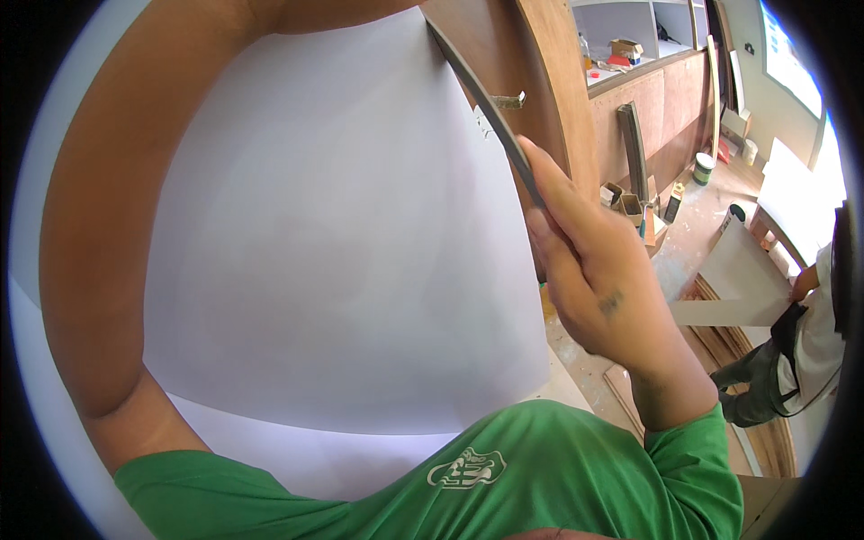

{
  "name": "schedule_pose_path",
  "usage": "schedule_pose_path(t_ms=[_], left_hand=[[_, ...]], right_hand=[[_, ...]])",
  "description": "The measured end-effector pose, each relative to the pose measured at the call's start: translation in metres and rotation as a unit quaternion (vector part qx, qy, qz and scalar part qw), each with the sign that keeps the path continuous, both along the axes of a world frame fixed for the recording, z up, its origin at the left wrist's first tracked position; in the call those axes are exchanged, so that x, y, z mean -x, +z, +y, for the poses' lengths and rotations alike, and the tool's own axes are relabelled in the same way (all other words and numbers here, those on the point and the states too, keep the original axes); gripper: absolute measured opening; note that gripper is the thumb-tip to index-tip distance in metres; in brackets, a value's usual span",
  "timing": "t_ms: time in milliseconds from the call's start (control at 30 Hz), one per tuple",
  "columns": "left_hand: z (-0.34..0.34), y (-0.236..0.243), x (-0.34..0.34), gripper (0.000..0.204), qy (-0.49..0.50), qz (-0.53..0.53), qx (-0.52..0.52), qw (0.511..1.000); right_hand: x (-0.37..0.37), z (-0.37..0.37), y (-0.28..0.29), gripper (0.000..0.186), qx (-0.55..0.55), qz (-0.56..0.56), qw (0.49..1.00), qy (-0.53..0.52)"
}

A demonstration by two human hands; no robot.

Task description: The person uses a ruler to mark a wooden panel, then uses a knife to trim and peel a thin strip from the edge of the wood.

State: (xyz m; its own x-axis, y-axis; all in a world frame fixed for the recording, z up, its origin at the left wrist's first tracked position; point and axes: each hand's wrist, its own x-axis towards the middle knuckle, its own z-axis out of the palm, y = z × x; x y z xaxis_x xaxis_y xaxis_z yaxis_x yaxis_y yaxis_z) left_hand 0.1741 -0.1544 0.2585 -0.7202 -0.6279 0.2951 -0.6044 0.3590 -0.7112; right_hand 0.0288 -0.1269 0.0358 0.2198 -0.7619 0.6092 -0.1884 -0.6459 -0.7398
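A large smooth white sheet [342,234] fills the middle of the head view, right in front of my body. My right hand [585,243] is closed round the lower part of a long, flat grey tool that looks like a file [481,94]. It lies slantwise along the sheet's right edge, its far tip near the top of the view. My left arm curves up the left side and bends over the sheet's far edge. Only part of my left hand [346,11] shows at the top rim, near the tool's tip; its fingers are out of sight.
Curved brown wooden boards [549,81] stand just beyond the sheet's right edge. Farther right are a shelf unit [621,31], a paint can [704,168] and small boxes on the floor. A person [814,315] at the far right holds a pale board [733,313].
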Motion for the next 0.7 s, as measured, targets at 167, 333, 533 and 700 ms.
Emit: schedule_pose_path(t_ms=[167, 333, 533, 700], left_hand=[[-0.003, 0.023, 0.008, 0.072, 0.05, -0.015, -0.027, 0.998], [-0.032, 0.049, 0.014, 0.076, 0.104, -0.062, -0.038, 0.992], [0.021, 0.048, 0.04, 0.078, 0.095, 0.024, 0.048, 0.994], [0.042, 0.067, 0.046, 0.077, 0.102, 0.055, -0.053, 0.992]], right_hand=[[-0.004, 0.0, 0.006, 0.05, 0.02, -0.024, 0.999, -0.006], [0.006, -0.004, 0.029, 0.046, 0.012, -0.013, 1.0, 0.007], [0.027, 0.024, 0.054, 0.053, -0.029, -0.066, 0.997, 0.022], [0.023, 0.032, 0.051, 0.056, 0.011, -0.067, 0.997, 0.026]])
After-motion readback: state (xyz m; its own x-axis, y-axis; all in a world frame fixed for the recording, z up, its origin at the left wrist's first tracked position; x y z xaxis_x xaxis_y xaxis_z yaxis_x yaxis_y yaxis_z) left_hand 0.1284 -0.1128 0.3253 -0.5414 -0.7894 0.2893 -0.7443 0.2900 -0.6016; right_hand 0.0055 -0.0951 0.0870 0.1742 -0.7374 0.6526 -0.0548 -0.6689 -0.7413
